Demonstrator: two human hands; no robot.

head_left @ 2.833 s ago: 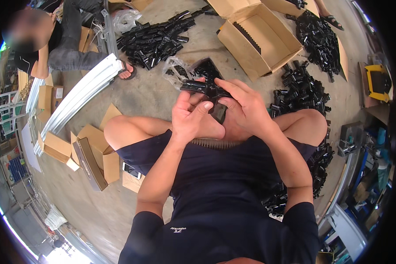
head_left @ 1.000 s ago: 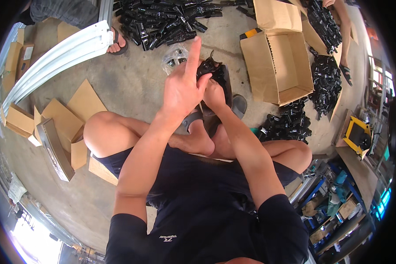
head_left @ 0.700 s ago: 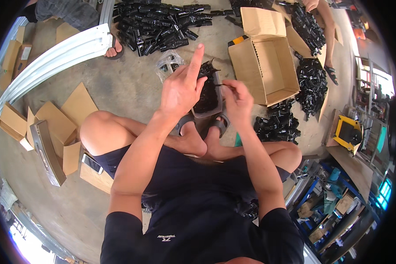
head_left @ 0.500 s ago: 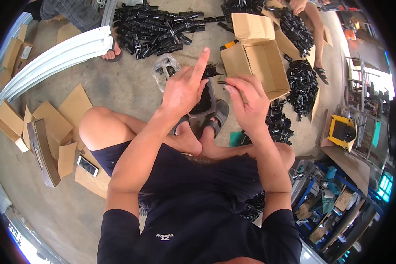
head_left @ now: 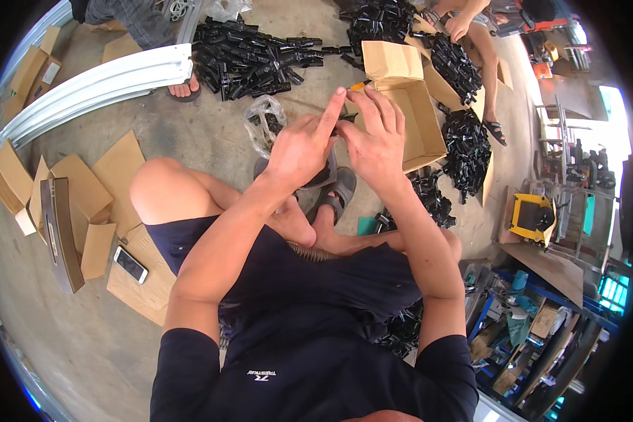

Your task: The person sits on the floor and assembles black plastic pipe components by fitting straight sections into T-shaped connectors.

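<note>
In front of me, above the floor, both hands meet at a small black plastic part (head_left: 345, 119), mostly hidden by fingers. My left hand (head_left: 299, 151) holds it with the index finger stretched out and the other fingers curled. My right hand (head_left: 378, 141) closes on the same part from the right, its thumb against it and fingers bent above. Whether a thin dark pin is still in the right fingers cannot be seen. Below the hands, a container (head_left: 323, 174) is largely covered by the left hand. Beside it lies a clear plastic bag (head_left: 264, 123) with dark pieces.
Heaps of black parts (head_left: 253, 60) lie ahead and to the right (head_left: 466, 151). An open cardboard box (head_left: 425, 133) stands behind my right hand. At left are flattened cartons (head_left: 84, 183), a phone (head_left: 130, 265) and white metal profiles (head_left: 105, 88). Other people sit at the far side.
My right hand has moved left and up to the part in my left hand. The thin dark pin that showed in its fingers is now hidden. The view has shifted slightly.
</note>
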